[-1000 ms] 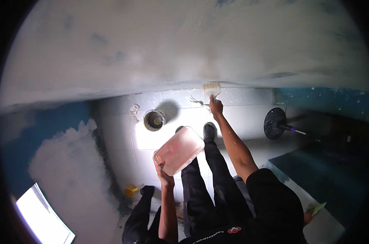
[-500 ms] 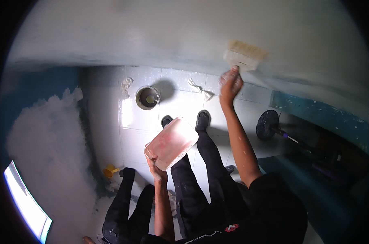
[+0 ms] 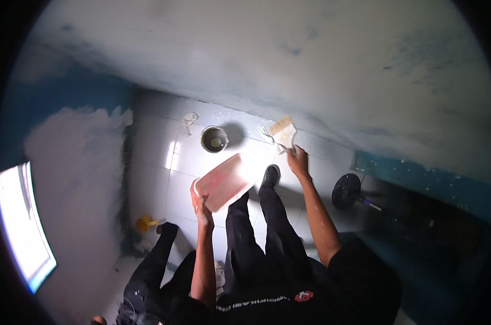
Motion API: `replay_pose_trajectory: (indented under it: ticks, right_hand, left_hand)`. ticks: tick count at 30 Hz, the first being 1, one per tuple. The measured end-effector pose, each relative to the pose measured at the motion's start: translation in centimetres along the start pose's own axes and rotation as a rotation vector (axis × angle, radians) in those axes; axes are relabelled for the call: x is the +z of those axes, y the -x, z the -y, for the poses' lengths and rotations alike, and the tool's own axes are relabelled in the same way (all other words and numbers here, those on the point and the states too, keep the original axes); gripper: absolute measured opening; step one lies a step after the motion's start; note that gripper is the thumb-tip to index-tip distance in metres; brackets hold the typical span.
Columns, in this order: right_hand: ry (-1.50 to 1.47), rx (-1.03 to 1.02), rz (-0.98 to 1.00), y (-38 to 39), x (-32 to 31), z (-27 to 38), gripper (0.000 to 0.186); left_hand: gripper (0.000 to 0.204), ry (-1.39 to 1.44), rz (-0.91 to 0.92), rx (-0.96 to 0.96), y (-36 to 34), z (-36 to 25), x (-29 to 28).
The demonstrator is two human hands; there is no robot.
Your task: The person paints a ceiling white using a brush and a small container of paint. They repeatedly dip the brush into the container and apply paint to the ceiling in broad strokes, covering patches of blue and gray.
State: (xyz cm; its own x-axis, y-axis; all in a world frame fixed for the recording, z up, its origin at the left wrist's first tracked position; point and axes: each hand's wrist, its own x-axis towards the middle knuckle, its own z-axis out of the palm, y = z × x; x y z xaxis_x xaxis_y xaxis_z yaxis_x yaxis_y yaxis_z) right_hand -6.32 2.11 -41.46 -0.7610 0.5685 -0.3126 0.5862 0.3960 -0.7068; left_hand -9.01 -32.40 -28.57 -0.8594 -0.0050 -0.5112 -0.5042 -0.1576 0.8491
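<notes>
My left hand grips the near end of a pink plastic tray, which is held tilted above my legs. My right hand is closed on the handle of a wide brush with pale bristles, near where the whitish, patchy wall meets the tiled floor. Whether the bristles touch the wall is unclear. An open bucket stands on the floor beyond the tray. A white rag or scrap lies partly behind the brush.
A co-worker's legs are at lower left, beside a yellow dipper. A black disc-headed tool with a pole is at right, by the blue lower wall. Another scrap lies left of the bucket. A bright opening is at far left.
The brush went higher on the wall half a second ago and is now down beside the floor's edge. The tray remains in my left hand. The view has also shifted.
</notes>
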Motion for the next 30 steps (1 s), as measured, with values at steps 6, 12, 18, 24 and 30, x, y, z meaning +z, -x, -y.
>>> replay_pose_trajectory:
  ticks: [6,12,18,24,30]
  right_hand:
    - [-0.173,-0.475,-0.037,9.9,-22.1,19.0,0.019]
    - [-0.308,-0.665,-0.155,17.4,-29.6,29.8,0.024]
    - [-0.515,-0.75,-0.147,21.0,-28.8,34.6,0.029]
    - [-0.382,-1.048,-0.152,23.3,-30.8,36.0,0.027]
    - [-0.064,-1.265,-0.053,25.4,-33.2,38.6,0.027]
  left_hand:
    - [0.078,0.006,0.092,0.079,4.3,-10.2,5.4]
    - [0.074,0.114,0.289,0.204,9.6,-17.0,7.6]
    - [0.075,0.175,0.424,0.19,11.7,-19.3,7.6]
    - [0.07,0.372,0.555,0.073,12.8,-18.8,7.9]
    - [0.066,0.355,0.614,0.141,13.7,-20.2,7.3]
